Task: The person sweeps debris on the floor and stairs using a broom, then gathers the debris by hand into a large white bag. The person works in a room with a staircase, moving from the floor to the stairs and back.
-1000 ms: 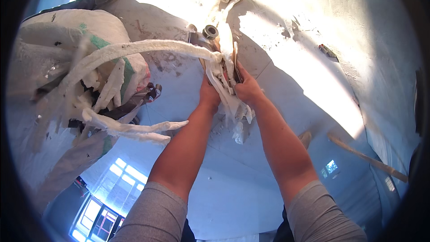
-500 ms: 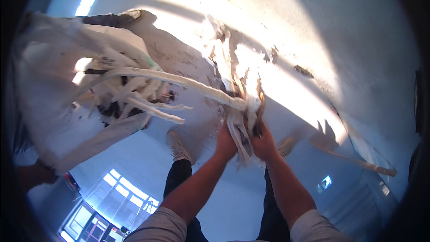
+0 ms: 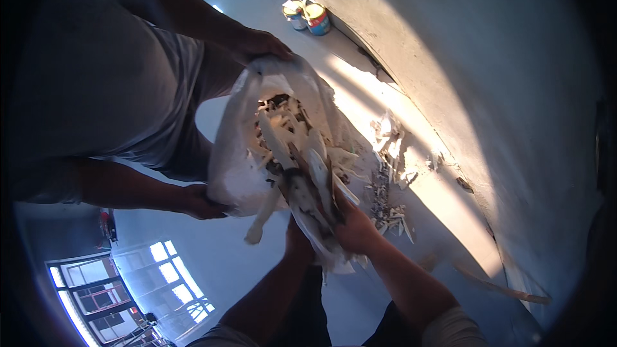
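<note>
Right hand (image 3: 355, 226) closed around a bundle of white debris strips (image 3: 302, 167), thumb side up. Left hand (image 3: 297, 239) under the same bundle, mostly hidden; can't tell how tight it grips. Bundle sits at the mouth of a white sack (image 3: 234, 167), partly inside. Second person holds the sack open: one hand (image 3: 260, 44) on the top edge, another hand (image 3: 196, 200) at the lower left. Loose scraps (image 3: 389, 183) on the floor beside the wall. Two small cans (image 3: 307, 16), yellow lids, far end of floor.

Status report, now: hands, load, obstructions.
Both hands, left hand and right hand, gripping white strip bundle at sack mouth. Co-worker's hands hold sack open. Loose scraps on floor.
</note>
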`<action>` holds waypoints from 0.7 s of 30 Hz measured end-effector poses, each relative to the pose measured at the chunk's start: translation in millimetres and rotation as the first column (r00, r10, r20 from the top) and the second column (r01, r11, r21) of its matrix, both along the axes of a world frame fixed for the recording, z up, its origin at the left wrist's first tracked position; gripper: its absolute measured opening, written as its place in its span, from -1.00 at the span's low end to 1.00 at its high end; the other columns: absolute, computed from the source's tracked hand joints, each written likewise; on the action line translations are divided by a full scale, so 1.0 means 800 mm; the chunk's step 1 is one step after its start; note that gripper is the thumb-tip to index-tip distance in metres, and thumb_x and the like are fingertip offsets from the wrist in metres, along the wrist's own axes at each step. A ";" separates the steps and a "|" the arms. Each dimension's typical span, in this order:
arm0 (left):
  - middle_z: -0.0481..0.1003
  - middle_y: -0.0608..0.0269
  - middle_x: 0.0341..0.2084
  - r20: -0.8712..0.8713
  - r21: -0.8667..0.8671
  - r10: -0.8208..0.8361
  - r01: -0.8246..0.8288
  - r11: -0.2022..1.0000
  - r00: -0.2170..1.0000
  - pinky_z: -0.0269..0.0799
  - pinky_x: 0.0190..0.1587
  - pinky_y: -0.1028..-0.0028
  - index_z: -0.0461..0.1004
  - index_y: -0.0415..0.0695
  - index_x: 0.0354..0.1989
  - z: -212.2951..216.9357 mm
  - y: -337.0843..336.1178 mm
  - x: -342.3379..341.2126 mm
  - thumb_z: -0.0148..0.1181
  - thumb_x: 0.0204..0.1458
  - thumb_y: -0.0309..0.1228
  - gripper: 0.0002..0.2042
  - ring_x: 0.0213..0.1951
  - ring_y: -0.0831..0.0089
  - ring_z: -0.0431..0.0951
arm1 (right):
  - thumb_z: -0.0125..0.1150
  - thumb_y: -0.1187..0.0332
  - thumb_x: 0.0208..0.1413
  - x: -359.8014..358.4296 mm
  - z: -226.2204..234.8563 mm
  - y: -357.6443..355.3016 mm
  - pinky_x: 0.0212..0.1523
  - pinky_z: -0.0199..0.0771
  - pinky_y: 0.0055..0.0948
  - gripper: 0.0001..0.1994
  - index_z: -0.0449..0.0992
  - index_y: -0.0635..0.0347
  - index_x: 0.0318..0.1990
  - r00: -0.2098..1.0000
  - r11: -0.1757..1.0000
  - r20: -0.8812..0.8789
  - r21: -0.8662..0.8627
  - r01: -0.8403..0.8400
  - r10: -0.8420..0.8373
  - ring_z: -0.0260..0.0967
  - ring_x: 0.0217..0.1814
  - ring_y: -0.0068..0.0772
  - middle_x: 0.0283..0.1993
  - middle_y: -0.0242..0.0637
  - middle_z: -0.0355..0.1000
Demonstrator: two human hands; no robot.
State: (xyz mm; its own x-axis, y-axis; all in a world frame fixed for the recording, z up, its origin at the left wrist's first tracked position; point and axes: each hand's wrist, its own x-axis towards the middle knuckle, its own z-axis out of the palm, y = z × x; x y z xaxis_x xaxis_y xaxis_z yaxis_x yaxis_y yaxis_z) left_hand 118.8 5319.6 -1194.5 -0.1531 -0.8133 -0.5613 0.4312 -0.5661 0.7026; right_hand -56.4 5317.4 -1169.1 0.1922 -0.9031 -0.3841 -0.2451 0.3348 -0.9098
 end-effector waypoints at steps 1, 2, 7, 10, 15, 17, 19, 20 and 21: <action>0.25 0.16 0.25 0.109 -0.084 -0.075 0.084 0.993 0.991 0.26 0.26 0.25 0.02 -0.06 0.40 0.024 -0.040 0.008 -0.20 0.31 -0.05 -0.44 0.22 0.25 0.32 | 0.02 0.51 0.09 0.018 0.009 -0.035 0.35 0.16 -0.31 -0.26 -0.07 0.16 0.46 0.999 0.997 -0.003 0.066 -0.050 0.050 0.21 0.37 -0.13 0.31 0.06 0.26; 0.28 0.17 0.24 0.216 -0.159 -0.158 0.195 0.968 0.963 0.28 0.24 0.23 0.05 -0.04 0.40 0.043 -0.081 0.007 -0.19 0.29 0.06 -0.39 0.20 0.25 0.35 | 0.05 0.47 0.04 0.033 -0.025 -0.070 0.31 0.20 -0.26 -0.21 -0.09 0.09 0.47 0.999 1.000 0.048 -0.008 -0.006 0.007 0.25 0.33 -0.04 0.24 0.14 0.30; 0.32 0.11 0.19 0.319 -0.104 -0.216 0.261 0.960 0.923 0.43 0.08 0.27 0.13 -0.09 0.33 -0.034 -0.262 0.114 -0.09 0.27 -0.14 -0.49 0.12 0.23 0.42 | 0.21 0.35 -0.01 0.119 -0.067 -0.238 0.12 0.38 -0.26 -0.33 0.21 0.06 0.34 0.917 0.997 0.396 0.032 -0.076 0.057 0.41 0.14 0.01 0.09 0.14 0.42; 0.35 0.05 0.14 0.502 -0.014 -0.319 0.376 0.926 0.804 0.46 0.01 0.20 0.15 -0.08 0.31 -0.105 -0.350 0.117 0.00 0.22 -0.13 -0.47 0.06 0.17 0.46 | 0.22 0.30 0.09 0.104 -0.064 -0.287 0.05 0.42 -0.34 -0.50 0.37 0.14 0.22 0.993 0.978 0.015 -0.172 -0.117 0.121 0.45 0.06 -0.24 0.06 -0.02 0.47; 0.43 -0.02 0.04 0.943 0.198 -0.303 0.501 0.842 0.137 0.50 -0.10 0.12 0.23 -0.08 0.26 -0.178 -0.463 0.253 0.11 0.14 -0.15 -0.46 -0.04 0.06 0.52 | 0.13 0.24 0.17 0.183 -0.051 -0.322 0.02 0.45 -0.32 -0.62 0.45 0.14 0.11 0.923 0.941 0.208 -0.038 0.338 -0.323 0.49 0.00 -0.19 0.01 -0.08 0.51; 0.48 -0.02 -0.05 0.931 0.366 -0.283 0.611 0.702 -0.231 0.52 -0.13 0.15 0.35 -0.12 0.13 -0.170 -0.470 0.209 0.12 0.12 -0.20 -0.56 -0.09 0.07 0.55 | 0.08 0.26 0.18 0.153 -0.109 -0.326 0.02 0.45 -0.26 -0.66 0.46 0.17 0.07 0.950 0.955 -0.136 -0.136 0.263 -0.281 0.49 -0.01 -0.08 -0.03 -0.03 0.50; 0.55 0.00 -0.17 0.718 0.662 -0.035 0.667 0.342 -0.695 0.54 -0.15 0.20 0.48 -0.16 -0.05 -0.097 -0.435 0.120 0.12 0.10 -0.28 -0.69 -0.13 0.13 0.60 | 0.03 0.29 0.19 0.107 -0.189 -0.311 0.01 0.46 -0.19 -0.68 0.47 0.19 0.04 0.870 0.935 -0.367 -0.254 0.247 -0.329 0.48 -0.03 0.02 -0.08 0.03 0.51; 0.58 0.01 -0.23 0.619 0.734 0.071 0.608 0.302 -0.782 0.55 -0.17 0.22 0.55 -0.19 -0.14 -0.053 -0.417 0.131 0.11 0.08 -0.32 -0.74 -0.15 0.16 0.62 | 0.00 0.34 0.19 0.125 -0.146 -0.295 -0.03 0.46 -0.13 -0.71 0.47 0.22 0.01 0.888 0.947 -0.335 -0.180 0.268 -0.315 0.48 -0.07 0.06 -0.14 0.07 0.51; 0.62 0.02 -0.28 0.587 0.744 0.141 0.600 0.293 -0.797 0.56 -0.18 0.25 0.62 -0.21 -0.23 -0.018 -0.405 0.125 0.11 0.07 -0.35 -0.77 -0.17 0.19 0.64 | -0.04 0.38 0.19 0.123 -0.097 -0.276 -0.06 0.46 -0.07 -0.72 0.47 0.25 -0.01 0.887 0.945 -0.327 -0.108 0.307 -0.326 0.48 -0.12 0.10 -0.21 0.11 0.51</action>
